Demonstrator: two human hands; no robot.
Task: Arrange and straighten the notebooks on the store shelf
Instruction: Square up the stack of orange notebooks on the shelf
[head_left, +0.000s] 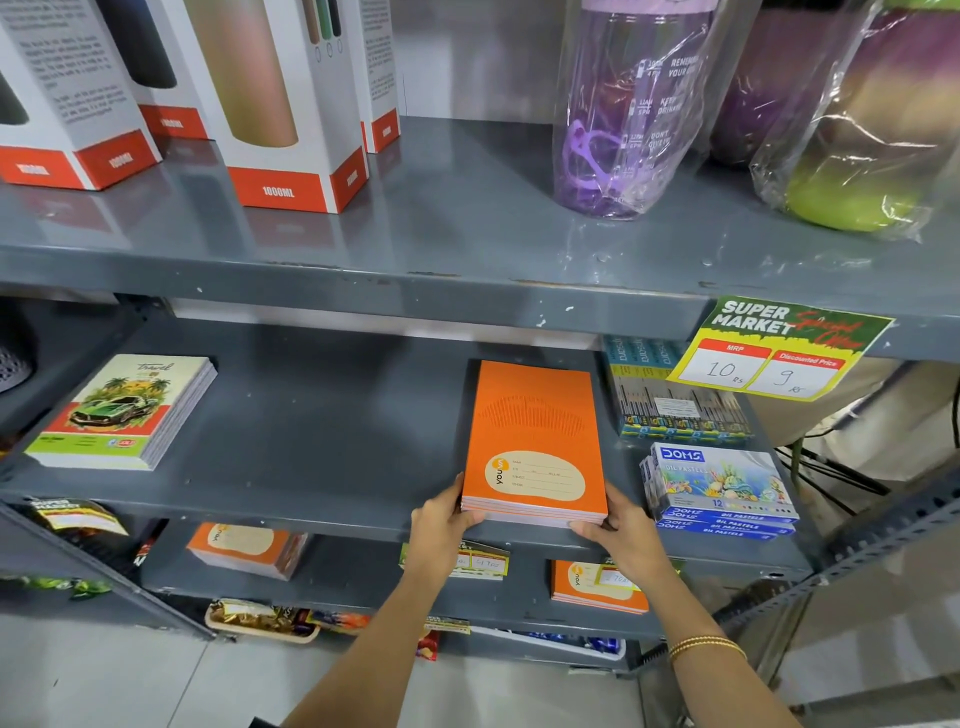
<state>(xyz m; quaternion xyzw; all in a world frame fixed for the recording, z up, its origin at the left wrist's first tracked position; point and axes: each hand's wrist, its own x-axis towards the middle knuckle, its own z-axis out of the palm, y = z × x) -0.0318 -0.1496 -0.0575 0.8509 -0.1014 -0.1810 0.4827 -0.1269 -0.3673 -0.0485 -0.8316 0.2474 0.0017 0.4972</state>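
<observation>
A small stack of orange notebooks (534, 441) lies flat on the grey middle shelf (322, 426), its near end at the shelf's front edge. My left hand (441, 525) grips the stack's near left corner. At the near right corner my right hand (621, 530) holds it too. A second stack with a green car and "Travel" on the cover (122, 410) rests at the shelf's left end, turned slightly. More orange notebooks (244, 551) and another orange pile (597, 587) lie on the shelf below.
Blue Doms oil pastel boxes (722, 488) and pencil packs (675, 400) sit right of the orange stack. A price tag (774, 348) hangs from the upper shelf, which carries boxed bottles (280, 104) and wrapped bottles (628, 109). Snacks lie near the floor.
</observation>
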